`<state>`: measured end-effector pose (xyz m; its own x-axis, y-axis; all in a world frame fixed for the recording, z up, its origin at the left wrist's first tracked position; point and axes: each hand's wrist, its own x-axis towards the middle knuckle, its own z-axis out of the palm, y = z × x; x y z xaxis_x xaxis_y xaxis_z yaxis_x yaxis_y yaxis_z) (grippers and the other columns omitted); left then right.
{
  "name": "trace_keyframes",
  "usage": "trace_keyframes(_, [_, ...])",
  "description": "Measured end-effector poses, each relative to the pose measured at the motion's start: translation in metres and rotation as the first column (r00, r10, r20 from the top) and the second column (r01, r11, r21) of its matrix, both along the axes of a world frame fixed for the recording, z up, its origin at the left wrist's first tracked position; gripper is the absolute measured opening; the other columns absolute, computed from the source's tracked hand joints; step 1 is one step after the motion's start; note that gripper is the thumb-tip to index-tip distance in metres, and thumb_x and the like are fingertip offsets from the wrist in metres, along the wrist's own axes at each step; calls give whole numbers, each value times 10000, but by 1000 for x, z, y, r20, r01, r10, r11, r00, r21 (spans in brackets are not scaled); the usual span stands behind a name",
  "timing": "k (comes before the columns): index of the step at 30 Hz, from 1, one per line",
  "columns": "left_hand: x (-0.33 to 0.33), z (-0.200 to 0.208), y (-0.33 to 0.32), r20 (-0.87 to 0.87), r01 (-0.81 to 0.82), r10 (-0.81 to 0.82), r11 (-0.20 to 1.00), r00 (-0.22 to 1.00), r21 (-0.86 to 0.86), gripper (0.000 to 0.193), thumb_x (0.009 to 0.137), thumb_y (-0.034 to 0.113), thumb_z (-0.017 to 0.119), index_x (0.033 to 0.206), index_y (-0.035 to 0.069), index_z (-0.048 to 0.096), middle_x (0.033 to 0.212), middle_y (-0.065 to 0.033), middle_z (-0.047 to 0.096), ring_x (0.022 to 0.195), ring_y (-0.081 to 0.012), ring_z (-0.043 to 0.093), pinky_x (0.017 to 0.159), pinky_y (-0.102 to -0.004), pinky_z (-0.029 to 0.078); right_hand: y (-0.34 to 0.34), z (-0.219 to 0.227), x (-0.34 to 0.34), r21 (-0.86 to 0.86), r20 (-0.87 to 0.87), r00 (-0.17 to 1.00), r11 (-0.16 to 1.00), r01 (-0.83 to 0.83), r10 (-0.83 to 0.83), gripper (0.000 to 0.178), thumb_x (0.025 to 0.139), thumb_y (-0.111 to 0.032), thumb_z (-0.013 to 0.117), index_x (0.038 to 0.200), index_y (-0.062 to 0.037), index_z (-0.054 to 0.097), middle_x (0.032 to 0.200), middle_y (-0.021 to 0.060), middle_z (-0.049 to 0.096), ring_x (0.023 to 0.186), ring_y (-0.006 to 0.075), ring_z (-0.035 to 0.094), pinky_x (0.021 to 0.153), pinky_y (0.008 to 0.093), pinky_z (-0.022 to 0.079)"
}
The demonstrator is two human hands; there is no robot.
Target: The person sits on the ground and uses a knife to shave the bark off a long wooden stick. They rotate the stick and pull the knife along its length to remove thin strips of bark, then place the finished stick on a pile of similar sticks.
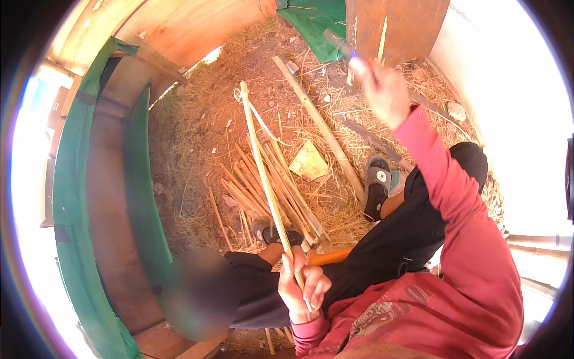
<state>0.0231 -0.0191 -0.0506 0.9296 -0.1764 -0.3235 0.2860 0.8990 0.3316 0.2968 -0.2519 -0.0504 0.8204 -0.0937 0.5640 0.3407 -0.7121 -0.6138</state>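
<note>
My left hand [302, 286] is closed around the lower end of a long, pale split-wood strip [260, 161], which looks like bamboo. The strip slants up and away from my lap, over a pile of similar strips [263, 185] on the ground. Raised at the upper right, my right hand [385, 90] is closed on a knife [339, 44]. A bit of blue shows at its handle, and its blade is smeared by motion. Knife and strip are well apart.
A thick pole [320, 128] lies beyond the pile. A machete-like blade [376, 142] rests by my right sandal [378, 175], near a yellowish flat piece [309, 160]. Green-covered wooden benching [140, 179] runs along the left. A brown board [391, 30] stands at the back right.
</note>
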Motion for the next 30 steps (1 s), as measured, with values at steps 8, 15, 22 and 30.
trace_keyframes(8, [5, -3, -6, 15, 89, -93, 982, 996, 164, 389, 1019, 461, 320, 823, 130, 372, 386, -11, 295, 247, -97, 196, 292, -226, 162, 59, -18, -74, -132, -109, 760, 748, -650, 641, 472, 871, -513, 606, 662, -91, 620, 472, 118, 499, 422, 322, 519, 440, 429, 392])
trace_keyframes(15, [-5, 5, -15, 97, 88, -120, 954, 988, 288, 363, 1013, 412, 388, 827, 100, 381, 412, -11, 331, 266, -96, 251, 309, -214, 182, 53, -37, -45, -352, -46, 958, 893, -279, 281, 536, 916, -553, 498, 707, -88, 665, 481, 120, 532, 412, 289, 543, 414, 418, 431])
trace_keyframes(22, [-1, -6, -6, 6, -85, 91, 904, 996, 418, 269, 1007, 274, 463, 829, 76, 430, 516, 15, 367, 314, -76, 320, 299, -217, 252, 10, -16, -13, -31, -63, 996, 997, -66, 64, 587, 955, -554, 423, 761, -59, 673, 472, 81, 530, 391, 255, 537, 401, 388, 432])
trace_keyframes(30, [5, -4, -18, 142, -63, -31, 787, 989, 613, 192, 1025, 214, 421, 902, 71, 457, 567, 6, 398, 352, -65, 332, 325, -210, 253, 65, -29, -76, -36, -189, 722, 730, -682, 666, 466, 907, -494, 562, 797, -54, 673, 484, 150, 500, 449, 360, 524, 455, 446, 394])
